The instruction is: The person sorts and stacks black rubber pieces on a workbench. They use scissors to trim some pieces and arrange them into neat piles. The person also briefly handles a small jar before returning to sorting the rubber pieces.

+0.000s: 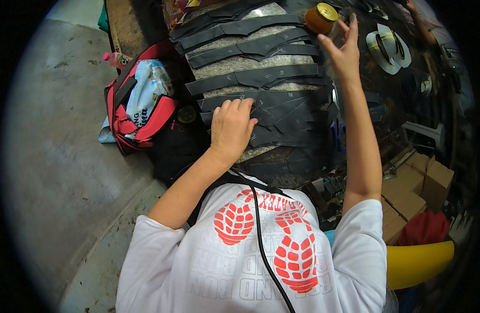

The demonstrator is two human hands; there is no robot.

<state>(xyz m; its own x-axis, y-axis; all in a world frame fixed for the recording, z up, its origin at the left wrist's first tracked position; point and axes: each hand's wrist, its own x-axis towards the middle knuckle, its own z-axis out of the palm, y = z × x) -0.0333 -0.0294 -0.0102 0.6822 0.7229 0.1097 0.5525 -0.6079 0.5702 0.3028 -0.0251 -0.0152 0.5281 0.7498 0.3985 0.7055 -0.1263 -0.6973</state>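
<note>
Rows of black, flat cut pieces [274, 49] with pale marks lie overlapped on a speckled board [227, 69]. On the nearest black pieces [288, 116] rests my left hand [231, 128], its fingers curled and close together. What its fingertips hold, if anything, is hidden. My right hand [345, 55] is raised at the far right of the board, thumb and fingers spread. Just beside it, to the left, stands an orange-brown jar [319, 22] with a yellow lid; the thumb is close to the jar, and I cannot tell if they touch.
At the left sits a red and black bag [160, 122] with a blue-white package and a pink-capped bottle [114, 58]. White sandal-like pieces [388, 49] lie at the far right. Cardboard boxes [406, 190] and a yellow curved surface [420, 263] are near right. Another person's arm [421, 27] shows top right.
</note>
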